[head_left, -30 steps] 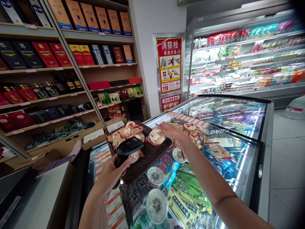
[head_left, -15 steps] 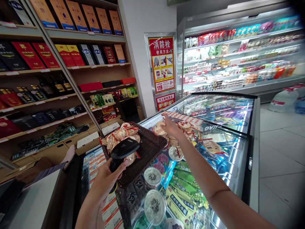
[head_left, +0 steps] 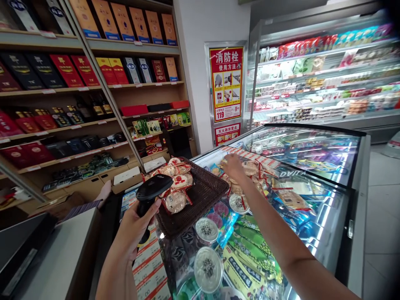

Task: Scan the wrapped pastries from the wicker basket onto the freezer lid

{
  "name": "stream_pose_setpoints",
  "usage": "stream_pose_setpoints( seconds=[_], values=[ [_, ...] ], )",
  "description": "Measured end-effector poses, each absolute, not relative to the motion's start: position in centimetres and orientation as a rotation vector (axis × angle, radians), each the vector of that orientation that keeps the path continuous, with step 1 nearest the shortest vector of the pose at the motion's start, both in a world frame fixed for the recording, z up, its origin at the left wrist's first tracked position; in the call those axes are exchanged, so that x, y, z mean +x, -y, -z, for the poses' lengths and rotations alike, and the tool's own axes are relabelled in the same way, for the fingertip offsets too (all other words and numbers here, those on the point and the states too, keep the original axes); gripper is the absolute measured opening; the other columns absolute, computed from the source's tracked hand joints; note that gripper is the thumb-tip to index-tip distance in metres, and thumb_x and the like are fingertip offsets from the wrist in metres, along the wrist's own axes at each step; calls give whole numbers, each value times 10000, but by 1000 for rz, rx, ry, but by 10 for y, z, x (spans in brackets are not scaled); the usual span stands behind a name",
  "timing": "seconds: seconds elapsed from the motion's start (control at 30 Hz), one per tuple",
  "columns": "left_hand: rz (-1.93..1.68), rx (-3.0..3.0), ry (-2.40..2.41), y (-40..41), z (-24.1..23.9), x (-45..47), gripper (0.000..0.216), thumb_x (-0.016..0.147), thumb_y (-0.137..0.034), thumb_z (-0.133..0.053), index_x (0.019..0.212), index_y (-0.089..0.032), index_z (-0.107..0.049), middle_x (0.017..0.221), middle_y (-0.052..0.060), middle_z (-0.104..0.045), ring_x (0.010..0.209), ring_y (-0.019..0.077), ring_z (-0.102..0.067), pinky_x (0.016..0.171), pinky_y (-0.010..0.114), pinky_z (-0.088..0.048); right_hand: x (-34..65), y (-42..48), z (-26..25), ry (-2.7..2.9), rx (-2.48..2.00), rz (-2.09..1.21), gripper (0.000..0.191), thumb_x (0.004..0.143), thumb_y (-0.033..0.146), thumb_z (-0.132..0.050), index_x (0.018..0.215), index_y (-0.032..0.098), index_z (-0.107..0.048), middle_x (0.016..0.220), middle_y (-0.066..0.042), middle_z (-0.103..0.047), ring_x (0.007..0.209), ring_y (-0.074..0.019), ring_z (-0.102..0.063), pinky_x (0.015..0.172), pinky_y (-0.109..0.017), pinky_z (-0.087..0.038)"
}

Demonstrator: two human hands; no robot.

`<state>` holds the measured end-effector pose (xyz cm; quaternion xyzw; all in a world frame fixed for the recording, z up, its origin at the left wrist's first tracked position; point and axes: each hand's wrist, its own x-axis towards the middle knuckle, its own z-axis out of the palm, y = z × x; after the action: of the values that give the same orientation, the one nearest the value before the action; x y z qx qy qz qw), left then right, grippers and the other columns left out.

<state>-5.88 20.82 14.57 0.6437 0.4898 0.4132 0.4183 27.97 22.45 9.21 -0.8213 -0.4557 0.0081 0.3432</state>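
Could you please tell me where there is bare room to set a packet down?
The tray shows bare weave between its packets and its right rim. The pale counter has a bare strip right of the black device. It is crowded at the tray's left, behind the left hand's scanner, and around the right hand.

a red and yellow sign (head_left: 226, 85) on the wall (head_left: 196, 83) is headed 消防栓, with 使用方法 beneath and 119 near its foot. the red sign (head_left: 227, 132) below reads 灭火器放置点. "00" shows on the price strip (head_left: 146, 257); the pale lettering on the freezer lid (head_left: 292, 174) cannot be read for certain.
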Motion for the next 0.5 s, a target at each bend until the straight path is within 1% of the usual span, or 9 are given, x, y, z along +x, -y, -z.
stream_pose_setpoints(
  seconds=[0.03, 0.07, 0.1, 0.17, 0.23, 0.3, 0.37, 0.43, 0.5],
  values=[
    [-1035, 1609, -1227, -208, -147, -59, 537, 599, -691, -754, 692, -195, -573, 519, -47, -503, 465, 96, -415, 432, 209, -313, 262, -231, -90, 1281, -2073, -76, 367, 954, 273, -489, 1283, 123, -554, 1328, -198, -501, 1227, -278, -525, 1070, -401, -395],
    [-1032, 1607, -1224, -207, -147, -59, 535, 595, -686, -760, 704, -192, -584, 518, -46, -508, 461, 96, -421, 427, 208, -313, 245, -236, -87, 1356, -2020, -107, 393, 949, 268, -498, 1328, 168, -525, 1332, -158, -511, 1207, -238, -549, 1061, -366, -413],
    [-1030, 1609, -1224, -207, -147, -59, 537, 590, -684, -763, 714, -189, -597, 519, -45, -510, 459, 98, -427, 424, 209, -313, 227, -239, -82, 1476, -1889, -124, 460, 942, 228, -492, 1398, 173, -459, 1399, -160, -460, 1246, -231, -530, 1073, -366, -410],
    [-1035, 1610, -1229, -207, -146, -58, 542, 581, -684, -765, 732, -185, -617, 521, -45, -508, 461, 106, -442, 424, 213, -308, 198, -244, -71, 1735, -1617, -118, 570, 921, 144, -459, 1479, 208, -359, 1543, -135, -308, 1375, -227, -418, 1112, -376, -386],
    [-1035, 1612, -1220, -208, -145, -57, 530, 587, -668, -770, 743, -183, -627, 530, -43, -517, 473, 110, -452, 437, 215, -310, 180, -245, -60, 1949, -1413, -152, 633, 900, 99, -449, 1508, 207, -311, 1588, -117, -256, 1445, -221, -317, 1148, -383, -347],
    [-1034, 1602, -1184, -208, -143, -57, 504, 602, -638, -779, 749, -180, -632, 544, -42, -532, 494, 108, -460, 464, 214, -326, 173, -245, -52, 2050, -1358, -204, 627, 894, 73, -432, 1500, 192, -322, 1550, -120, -351, 1429, -215, -346, 1151, -388, -337],
    [-1040, 1593, -1155, -208, -142, -56, 495, 606, -625, -785, 753, -175, -640, 554, -38, -548, 500, 105, -465, 479, 216, -339, 173, -246, -49, 2056, -1401, -222, 570, 895, 48, -405, 1450, 174, -394, 1446, -122, -491, 1354, -213, -448, 1123, -383, -363],
    [-1045, 1588, -1160, -209, -141, -56, 508, 595, -631, -788, 758, -171, -648, 566, -31, -565, 495, 108, -474, 478, 222, -345, 174, -247, -50, 2039, -1438, -200, 478, 898, 40, -404, 1351, 155, -501, 1319, -119, -595, 1268, -211, -528, 1083, -360, -398],
    [-1037, 1584, -1170, -210, -141, -57, 519, 585, -632, -793, 770, -168, -652, 582, -25, -577, 495, 112, -480, 477, 228, -344, 175, -246, -53, 2007, -1450, -148, 374, 913, 59, -417, 1240, 142, -579, 1243, -121, -635, 1217, -210, -563, 1055, -341, -421]
  ],
)
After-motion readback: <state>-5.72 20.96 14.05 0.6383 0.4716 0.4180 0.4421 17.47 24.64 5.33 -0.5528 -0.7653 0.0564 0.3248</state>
